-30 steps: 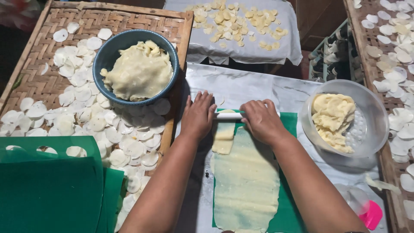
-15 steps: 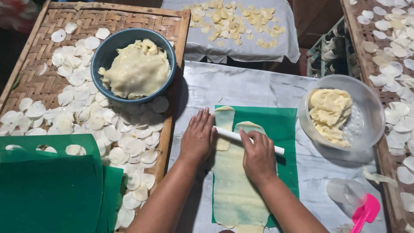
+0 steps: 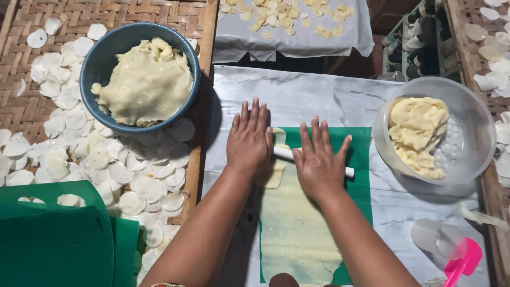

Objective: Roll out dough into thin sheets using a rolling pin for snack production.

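Observation:
My left hand [image 3: 248, 139] and my right hand [image 3: 319, 162] lie flat, fingers spread, on a thin white rolling pin [image 3: 283, 153]. The pin rests across a long strip of pale yellow dough [image 3: 295, 228]. The dough lies on a green mat [image 3: 360, 183] on the marble-patterned table. The far end of the dough strip shows just beyond my left hand's fingers. Only the pin's middle and right end are visible between and beside my hands.
A blue bowl [image 3: 109, 56] of dough sits on a woven tray [image 3: 32, 95] strewn with white dough discs [image 3: 101, 159]. A clear bowl [image 3: 473, 133] of dough is right of the mat. Green plastic sheets [image 3: 53, 239] lie near left. A pink scoop [image 3: 459, 266] lies near right.
Both hands rolled the pin toward me along the dough strip, then back away again to near the far end of the mat.

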